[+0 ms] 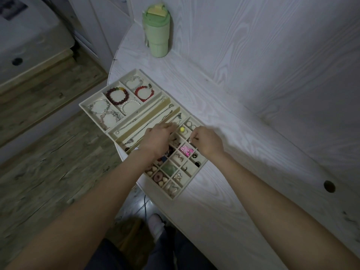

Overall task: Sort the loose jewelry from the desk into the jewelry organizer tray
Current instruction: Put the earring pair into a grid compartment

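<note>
A cream jewelry organizer tray [93, 102] lies at the desk's left edge. Its far compartments hold bead bracelets, among them a dark red one [117, 95] and a bright red one [144, 92]. Long slots in the middle hold thin chain necklaces [144, 114]. The near grid of small cells holds rings, a yellow bead [182, 129], a pink flower piece [186, 150] and small stones. My left hand [157, 140] hovers over the grid with its fingers curled down into the cells. My right hand [208, 142] pinches a small silvery piece [190, 141] over a cell at the grid's right side.
A green tumbler [156, 34] with a lid stands at the back of the white wood-grain desk [253, 94]. A round cable hole [329, 186] sits in the desk at the right. Wooden floor lies to the left, and my legs show below the desk edge.
</note>
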Demonstrator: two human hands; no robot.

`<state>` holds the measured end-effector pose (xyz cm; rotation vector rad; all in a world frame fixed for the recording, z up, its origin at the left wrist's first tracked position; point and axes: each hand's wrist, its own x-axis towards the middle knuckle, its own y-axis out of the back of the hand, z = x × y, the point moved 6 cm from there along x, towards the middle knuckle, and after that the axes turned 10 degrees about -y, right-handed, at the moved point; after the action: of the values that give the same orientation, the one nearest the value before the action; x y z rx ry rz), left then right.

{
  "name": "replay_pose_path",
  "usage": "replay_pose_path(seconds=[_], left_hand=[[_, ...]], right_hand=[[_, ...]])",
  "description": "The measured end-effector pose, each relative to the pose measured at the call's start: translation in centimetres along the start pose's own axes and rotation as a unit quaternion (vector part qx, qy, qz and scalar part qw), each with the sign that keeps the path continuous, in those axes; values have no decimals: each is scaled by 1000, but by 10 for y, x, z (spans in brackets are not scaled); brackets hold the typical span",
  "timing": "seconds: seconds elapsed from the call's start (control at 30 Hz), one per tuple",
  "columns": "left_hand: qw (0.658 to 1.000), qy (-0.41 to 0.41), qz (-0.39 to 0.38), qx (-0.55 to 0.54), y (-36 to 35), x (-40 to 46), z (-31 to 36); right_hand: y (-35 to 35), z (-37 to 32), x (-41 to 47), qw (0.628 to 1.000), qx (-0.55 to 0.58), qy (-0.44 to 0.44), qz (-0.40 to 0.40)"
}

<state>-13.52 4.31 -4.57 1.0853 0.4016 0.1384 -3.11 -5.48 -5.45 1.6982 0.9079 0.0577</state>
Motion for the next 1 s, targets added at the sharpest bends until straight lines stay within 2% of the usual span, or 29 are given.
replay_pose_path(seconds=[0.17,0.43,0.73,1.0], left_hand=[[1000,-28,6,10,0,-1,2],[999,-22,0,38,-6,3,-3],[999,-22,8,49,-6,8,-4],[998,-36,33,44,-10,10,-7]], right_hand=[[-2,-12,-3,993,-116,13,36],[7,-17,-9,982,-177,2,74],[0,-10,-10,983,-155,-39,91],[-1,-3,-9,986,-136,-8,95]])
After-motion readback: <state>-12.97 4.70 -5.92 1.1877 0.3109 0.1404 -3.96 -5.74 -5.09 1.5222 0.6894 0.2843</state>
